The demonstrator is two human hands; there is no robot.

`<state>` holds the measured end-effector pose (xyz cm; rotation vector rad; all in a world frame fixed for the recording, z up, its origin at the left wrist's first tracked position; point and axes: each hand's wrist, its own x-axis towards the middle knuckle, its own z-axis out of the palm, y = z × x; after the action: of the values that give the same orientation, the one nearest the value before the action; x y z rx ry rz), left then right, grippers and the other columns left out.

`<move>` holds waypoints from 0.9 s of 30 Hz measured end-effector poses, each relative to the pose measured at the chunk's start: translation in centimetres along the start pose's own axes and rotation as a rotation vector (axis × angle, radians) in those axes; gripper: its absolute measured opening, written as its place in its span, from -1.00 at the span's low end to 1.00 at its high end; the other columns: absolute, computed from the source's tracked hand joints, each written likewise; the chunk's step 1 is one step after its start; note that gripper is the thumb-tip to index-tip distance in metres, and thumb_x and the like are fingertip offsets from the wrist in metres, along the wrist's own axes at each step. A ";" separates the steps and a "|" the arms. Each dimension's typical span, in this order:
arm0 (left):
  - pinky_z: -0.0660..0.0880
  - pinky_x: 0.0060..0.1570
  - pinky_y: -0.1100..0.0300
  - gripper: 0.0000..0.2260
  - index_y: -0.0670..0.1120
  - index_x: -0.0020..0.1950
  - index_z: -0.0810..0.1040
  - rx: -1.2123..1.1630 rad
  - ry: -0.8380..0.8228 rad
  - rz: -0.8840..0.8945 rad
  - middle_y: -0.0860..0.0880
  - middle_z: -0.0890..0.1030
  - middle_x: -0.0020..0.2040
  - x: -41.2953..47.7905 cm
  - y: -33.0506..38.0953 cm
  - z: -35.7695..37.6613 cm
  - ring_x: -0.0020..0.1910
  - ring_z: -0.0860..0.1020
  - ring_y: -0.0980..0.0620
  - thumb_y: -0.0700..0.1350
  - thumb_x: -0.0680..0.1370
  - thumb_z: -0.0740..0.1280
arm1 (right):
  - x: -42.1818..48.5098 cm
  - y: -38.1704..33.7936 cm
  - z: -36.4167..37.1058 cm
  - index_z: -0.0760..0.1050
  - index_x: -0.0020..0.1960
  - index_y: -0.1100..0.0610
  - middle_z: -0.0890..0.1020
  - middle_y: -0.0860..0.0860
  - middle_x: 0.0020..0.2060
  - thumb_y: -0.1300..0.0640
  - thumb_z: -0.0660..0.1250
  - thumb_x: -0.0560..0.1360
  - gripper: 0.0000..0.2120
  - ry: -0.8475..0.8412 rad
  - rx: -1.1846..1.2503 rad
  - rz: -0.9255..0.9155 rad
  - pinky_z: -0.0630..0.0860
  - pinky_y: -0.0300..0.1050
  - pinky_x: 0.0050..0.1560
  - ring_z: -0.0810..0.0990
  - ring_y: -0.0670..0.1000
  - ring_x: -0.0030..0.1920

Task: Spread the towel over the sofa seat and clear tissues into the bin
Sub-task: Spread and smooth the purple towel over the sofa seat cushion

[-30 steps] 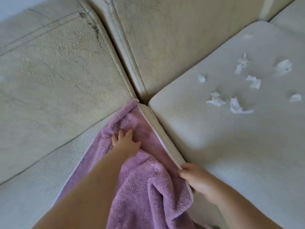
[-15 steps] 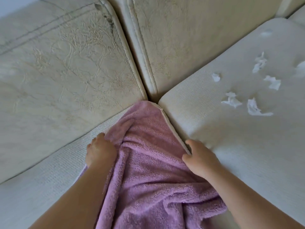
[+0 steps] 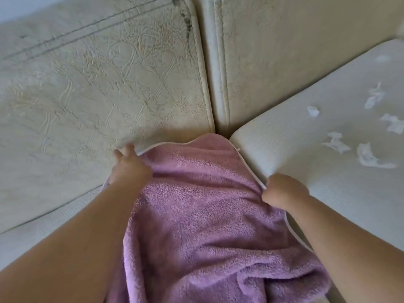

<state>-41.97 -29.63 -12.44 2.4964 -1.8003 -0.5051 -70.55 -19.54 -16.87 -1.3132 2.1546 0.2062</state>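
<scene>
Spreading towel (image 3: 203, 206) on seat by sofa corner. Left hand (image 3: 129, 169) pinches back edge against backrest (image 3: 98, 84); right hand (image 3: 284, 191) grips side hem. Best pull apart evenly, flatten bunched front. Tissues (image 3: 334, 142) wait on neighbouring cushion (image 3: 295, 149).

Cream sofa seat (image 3: 328, 193), two cushions meeting at a gap below cracked backrest (image 3: 98, 84). Purple towel (image 3: 196, 215) rumpled over left cushion, white-piped edge along the gap. Torn white tissues (image 3: 336, 142) scattered on right cushion, well apart from towel.
</scene>
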 end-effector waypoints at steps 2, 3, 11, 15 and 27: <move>0.40 0.19 -0.08 -0.26 -0.05 0.50 -0.02 0.077 -0.167 0.025 -0.25 0.05 0.49 -0.8 0.3 1.0 0.26 0.41 -0.35 -0.06 0.48 0.38 | -0.6 -1.0 0.3 0.42 0.07 0.13 0.47 0.05 -0.07 0.14 0.26 0.41 -0.76 0.105 -0.090 -0.035 0.38 -0.13 -0.16 0.53 0.11 -0.01; 0.39 0.25 -0.10 -0.24 -0.05 0.51 -0.01 0.078 -0.232 0.051 -0.24 0.09 0.49 -1.5 0.0 1.7 0.30 0.38 -0.33 0.01 0.47 0.38 | -0.8 -1.6 0.4 0.40 0.13 0.13 0.45 0.07 -0.01 0.11 0.28 0.43 -0.71 0.192 -0.107 -0.078 0.37 -0.10 -0.15 0.51 0.12 0.03; 0.32 0.30 -0.13 -0.28 0.04 0.52 -0.04 0.325 -0.360 0.179 -0.19 0.02 0.52 -4.3 -2.3 4.8 0.35 0.26 -0.35 0.18 0.49 0.25 | 3.3 -7.3 -1.2 0.42 0.28 0.12 0.57 0.08 0.11 0.17 0.14 0.54 -0.68 0.347 0.287 -0.206 0.37 -0.12 -0.14 0.53 0.11 0.00; 0.35 0.23 -0.07 -0.29 0.02 0.52 -0.07 0.374 -0.322 0.201 -0.19 -0.01 0.52 -4.7 -2.3 5.5 0.36 0.25 -0.30 0.13 0.52 0.25 | 6.9 -10.4 -2.1 0.24 0.43 0.12 0.53 0.13 0.23 0.14 0.16 0.52 -0.52 0.231 0.415 -0.157 0.45 -0.02 0.12 0.52 0.17 0.19; 0.36 0.24 -0.02 -0.21 0.15 0.50 -0.26 0.306 -0.340 0.202 -0.16 -0.03 0.53 -3.7 -2.7 6.2 0.40 0.20 -0.28 0.06 0.52 0.28 | 9.5 -13.1 0.0 0.19 0.41 0.06 0.50 0.09 0.28 -0.06 0.22 0.49 -0.47 0.277 0.653 -0.176 0.41 0.07 0.25 0.50 0.17 0.21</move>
<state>-42.23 -24.23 -18.00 2.4875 -2.3911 -0.7295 -62.50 -33.27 -20.01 -1.1649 2.0382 -0.7294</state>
